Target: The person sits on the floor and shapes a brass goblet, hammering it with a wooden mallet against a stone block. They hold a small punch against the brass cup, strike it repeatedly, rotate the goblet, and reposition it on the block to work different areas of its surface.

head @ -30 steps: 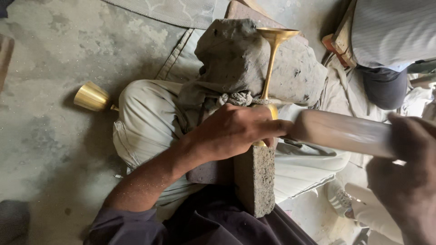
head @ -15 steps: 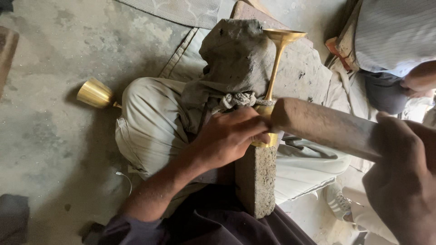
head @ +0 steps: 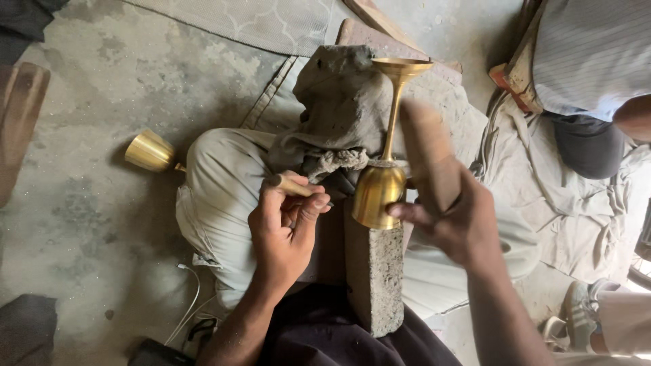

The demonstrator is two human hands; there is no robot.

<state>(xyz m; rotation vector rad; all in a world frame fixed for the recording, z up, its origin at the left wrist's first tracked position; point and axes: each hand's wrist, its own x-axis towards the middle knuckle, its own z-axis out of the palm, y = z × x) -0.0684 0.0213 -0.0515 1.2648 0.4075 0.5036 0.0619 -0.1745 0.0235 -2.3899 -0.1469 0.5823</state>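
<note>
A brass goblet (head: pixel 381 193) lies with its cup on the top end of a grey concrete block (head: pixel 374 278), its stem reaching away to the flat foot. My left hand (head: pixel 285 227) sits just left of the cup, closed around a small wooden-handled tool (head: pixel 293 186). My right hand (head: pixel 461 224) grips a thick wooden mallet (head: pixel 427 152), which stands upright and blurred. Its fingertips touch the cup's right side.
A grey cloth bundle (head: pixel 339 95) rests behind the goblet over my knee. A second brass goblet (head: pixel 150 150) lies on the concrete floor at the left. Another person in a striped shirt (head: pixel 583 54) sits at the upper right. Pale cloth (head: pixel 576 203) covers the floor to the right.
My left hand has come off the goblet's cup and drawn back to the left. The mallet has swung from lying across the goblet to upright, and my right hand now touches the cup.
</note>
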